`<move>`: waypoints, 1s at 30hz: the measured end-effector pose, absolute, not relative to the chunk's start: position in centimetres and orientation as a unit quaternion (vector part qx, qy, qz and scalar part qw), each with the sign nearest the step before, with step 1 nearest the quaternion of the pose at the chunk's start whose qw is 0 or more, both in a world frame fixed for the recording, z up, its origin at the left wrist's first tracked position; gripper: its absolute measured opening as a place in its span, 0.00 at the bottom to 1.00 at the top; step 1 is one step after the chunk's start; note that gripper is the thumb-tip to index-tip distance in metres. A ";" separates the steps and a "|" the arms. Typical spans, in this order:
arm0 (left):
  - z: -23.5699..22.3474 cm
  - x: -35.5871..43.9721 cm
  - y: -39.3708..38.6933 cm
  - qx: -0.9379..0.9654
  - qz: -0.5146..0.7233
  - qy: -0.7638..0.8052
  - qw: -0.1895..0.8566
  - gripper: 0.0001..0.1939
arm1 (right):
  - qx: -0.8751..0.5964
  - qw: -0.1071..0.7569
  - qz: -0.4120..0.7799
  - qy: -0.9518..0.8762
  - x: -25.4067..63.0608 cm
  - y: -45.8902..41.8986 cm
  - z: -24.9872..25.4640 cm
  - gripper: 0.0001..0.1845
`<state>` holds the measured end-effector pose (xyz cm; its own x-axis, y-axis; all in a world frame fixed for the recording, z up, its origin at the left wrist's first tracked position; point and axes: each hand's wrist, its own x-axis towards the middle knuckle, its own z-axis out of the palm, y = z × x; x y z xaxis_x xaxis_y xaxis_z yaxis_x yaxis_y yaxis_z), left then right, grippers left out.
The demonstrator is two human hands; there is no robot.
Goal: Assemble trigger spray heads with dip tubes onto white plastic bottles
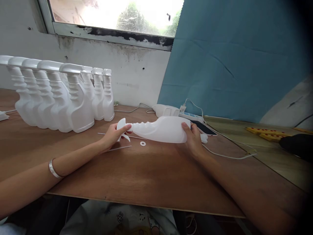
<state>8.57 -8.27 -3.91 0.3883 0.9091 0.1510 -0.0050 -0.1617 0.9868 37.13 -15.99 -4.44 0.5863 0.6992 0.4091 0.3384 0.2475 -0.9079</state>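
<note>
A white plastic spray bottle [160, 129] is held sideways just above the brown wooden table [137, 176]. My left hand [112, 135] is closed around its trigger head at the left end. My right hand [193, 138] grips the bottle's base at the right end. Beneath the bottle lie a small white washer [143, 143] and two thin clear tubes [119, 148].
A row of several upright white spray bottles [61, 98] stands at the back left. Behind the held bottle are another white bottle lying down [166, 110], a power strip [192, 116], a phone [204, 128] and a white cable [227, 156]. Yellow pieces [264, 133] lie far right.
</note>
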 end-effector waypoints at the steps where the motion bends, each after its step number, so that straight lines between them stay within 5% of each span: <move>1: -3.9 8.6 -8.3 0.635 0.422 0.359 0.538 0.24 | -0.599 0.655 0.137 -0.440 37.1 -16.0 -4.5 0.23; 19: -3.7 8.5 -8.5 0.655 0.438 0.340 0.514 0.22 | -0.645 0.627 0.163 -0.406 36.7 -15.9 -4.3 0.28; 30: -3.0 8.5 -8.7 0.543 0.449 0.216 0.676 0.24 | -0.610 0.687 0.159 -0.361 36.0 -15.6 -5.8 0.24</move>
